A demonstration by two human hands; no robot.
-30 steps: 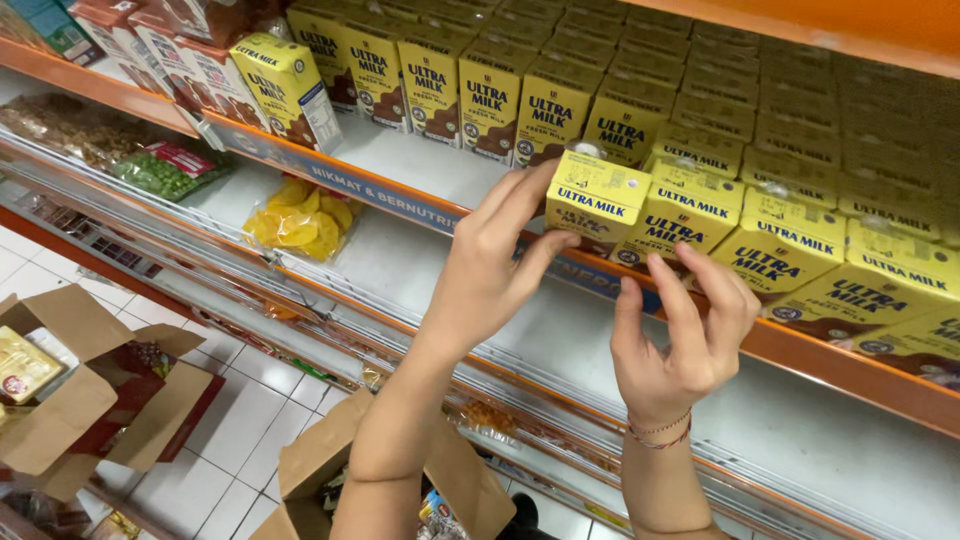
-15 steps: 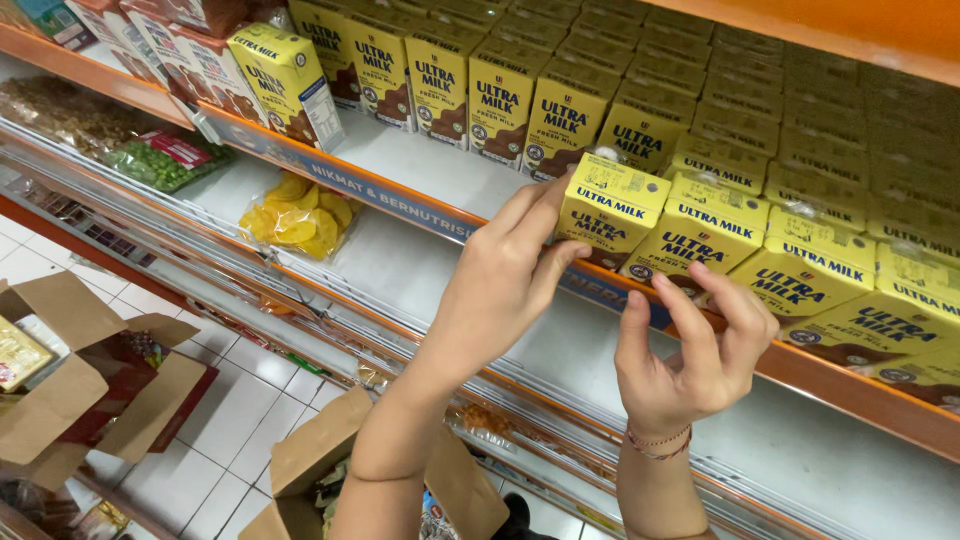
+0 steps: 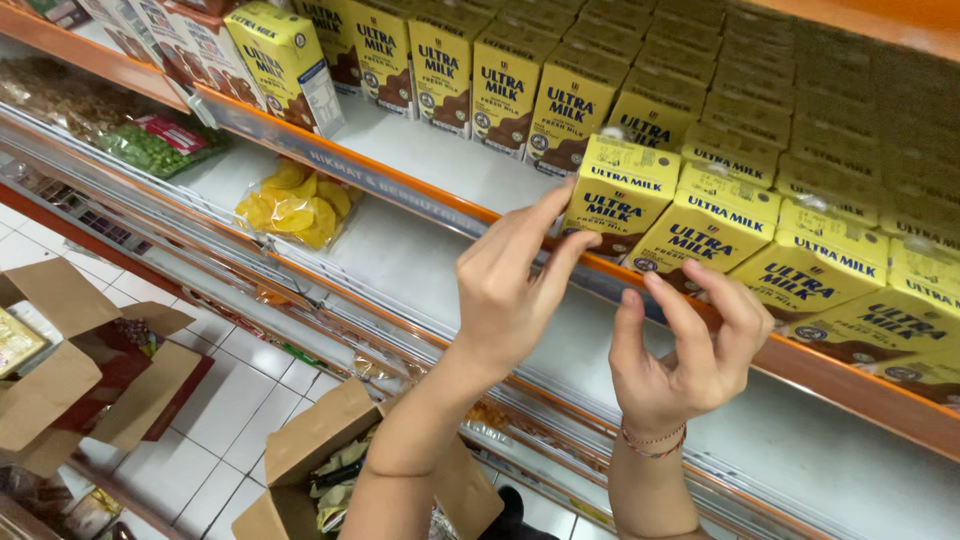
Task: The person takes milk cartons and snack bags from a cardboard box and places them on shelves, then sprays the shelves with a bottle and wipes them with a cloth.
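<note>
Low on the left, an open brown cardboard box (image 3: pixel 340 470) stands on the white tiled floor. Above it, the left hand (image 3: pixel 510 290) has pushed a little further forward than a second ago, its fingertips now touching the front yellow milk carton (image 3: pixel 615 195) at the orange shelf edge (image 3: pixel 400 185), not clasping it. The right hand (image 3: pixel 690 355) has barely shifted, fingers curled loosely and empty below the neighbouring yellow carton (image 3: pixel 705 230).

- One view only, from a camera on the person's head.
- It looks down and forward along a shop shelf (image 3: pixel 440 205), whose orange front edge crosses the picture diagonally.
- It sits close: both raised forearms fill the lower middle, with the floor (image 3: pixel 230 390) far below at the lower left.
</note>
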